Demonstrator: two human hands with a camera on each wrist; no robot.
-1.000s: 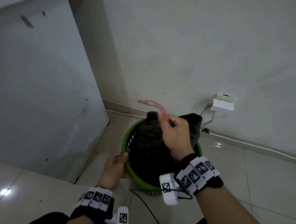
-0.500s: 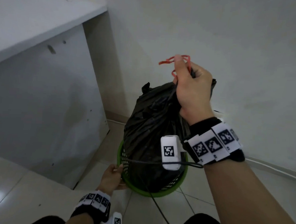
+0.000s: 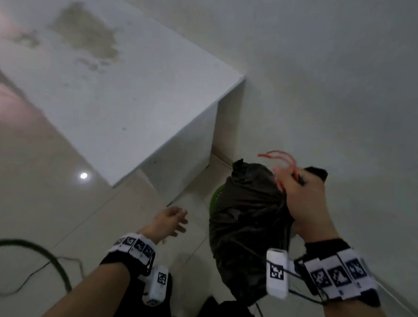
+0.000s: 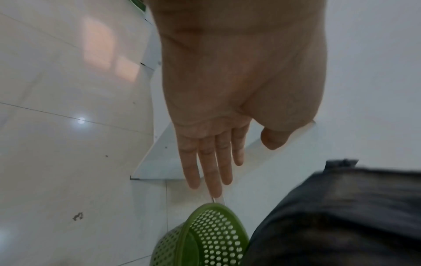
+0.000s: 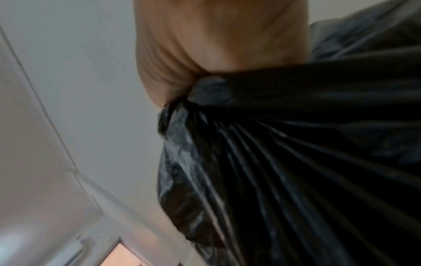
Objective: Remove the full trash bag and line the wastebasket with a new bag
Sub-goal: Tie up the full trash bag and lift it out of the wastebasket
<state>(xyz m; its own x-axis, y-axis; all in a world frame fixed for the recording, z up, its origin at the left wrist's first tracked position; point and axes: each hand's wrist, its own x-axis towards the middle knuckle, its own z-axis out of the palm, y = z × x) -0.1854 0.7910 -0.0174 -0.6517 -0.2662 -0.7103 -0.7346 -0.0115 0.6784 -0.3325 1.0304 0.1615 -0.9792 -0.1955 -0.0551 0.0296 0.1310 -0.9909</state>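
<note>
Your right hand (image 3: 305, 202) is clenched round the gathered neck of the full black trash bag (image 3: 248, 221), with the red drawstring (image 3: 279, 157) looping out above your knuckles. The bag hangs with its long axis roughly upright, neck at the top in your fist, its rounded bottom nearest you. From the right wrist view the plastic (image 5: 296, 162) fans out from the grip in tight glossy pleats, dark and crinkled.

Your left hand (image 3: 168, 223) holds nothing; its fingers (image 4: 212, 167) are stretched out straight and close together, clear of the bag and pointing toward the wastebasket (image 4: 205, 239).

The wastebasket is green with a perforated wall and stands on the tiled floor (image 3: 43, 198), just behind the bag, which hides most of it from the head view. To its left stands a white desk (image 3: 109, 92), whose far right corner is close beside the wall (image 3: 328, 79). A dark cable (image 3: 52, 259) trails over the floor at your near left.
</note>
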